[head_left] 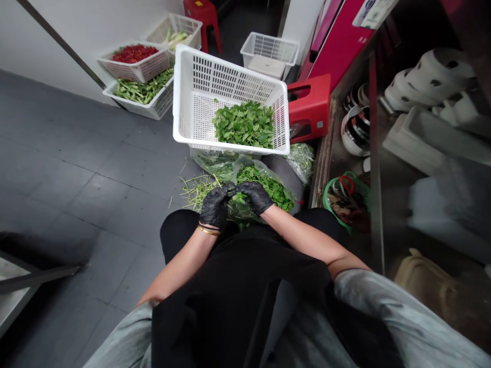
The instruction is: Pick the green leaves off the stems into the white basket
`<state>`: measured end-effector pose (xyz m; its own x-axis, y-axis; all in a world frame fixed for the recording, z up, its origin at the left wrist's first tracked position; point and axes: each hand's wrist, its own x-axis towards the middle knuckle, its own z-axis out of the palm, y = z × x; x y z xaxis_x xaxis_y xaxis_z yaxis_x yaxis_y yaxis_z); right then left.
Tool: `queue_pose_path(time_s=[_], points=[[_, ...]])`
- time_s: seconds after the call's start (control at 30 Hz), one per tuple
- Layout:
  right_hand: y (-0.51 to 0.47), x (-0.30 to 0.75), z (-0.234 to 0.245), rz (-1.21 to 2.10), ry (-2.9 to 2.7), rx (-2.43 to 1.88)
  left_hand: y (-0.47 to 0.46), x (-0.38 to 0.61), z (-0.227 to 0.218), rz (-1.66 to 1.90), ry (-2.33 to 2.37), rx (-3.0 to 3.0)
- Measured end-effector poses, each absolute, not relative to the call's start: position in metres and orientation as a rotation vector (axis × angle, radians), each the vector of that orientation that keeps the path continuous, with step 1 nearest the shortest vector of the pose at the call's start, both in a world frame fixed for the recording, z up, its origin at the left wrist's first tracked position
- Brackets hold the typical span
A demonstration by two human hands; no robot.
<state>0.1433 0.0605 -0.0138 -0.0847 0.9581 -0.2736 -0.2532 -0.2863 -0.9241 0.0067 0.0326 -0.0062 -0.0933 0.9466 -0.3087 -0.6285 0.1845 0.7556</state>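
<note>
My left hand (214,205) and my right hand (254,197), both in black gloves, meet in front of my lap with fingers closed. A small green leafy sprig (240,197) hangs at the fingertips; its stem is mostly hidden between them. Just beyond my hands, a clear plastic bag (215,159) lies spread around a heap of leafy greens (271,188). Loose bare stems (196,190) are scattered beside my left hand. Farther out, a white perforated basket (184,112) is tilted toward me, with a pile of picked leaves (245,124) toward its right side.
White baskets at the upper left hold red chillies (134,53), green pods (143,91) and pale stalks (176,38). A red stool (316,107) is behind the large basket. To the right, a metal-framed shelf (376,168) holds dishes and containers. Grey floor tiles (84,189) extend left.
</note>
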Motion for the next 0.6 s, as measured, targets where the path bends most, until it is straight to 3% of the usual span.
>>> queue_pose_path(time_s=[0.17, 0.4, 0.6], points=[[0.076, 0.161, -0.001, 1.652, -0.695, -1.056, 0.019, -0.007, 0.006, 1.237, 0.737, 0.405], [0.088, 0.141, 0.021, 1.788, -1.378, -0.796, 0.014, -0.020, 0.001, 1.060, 0.786, 0.574], [0.107, 0.144, 0.028, 1.686, -1.769, -0.974, 0.033, -0.054, 0.008, 0.915, 1.069, 0.760]])
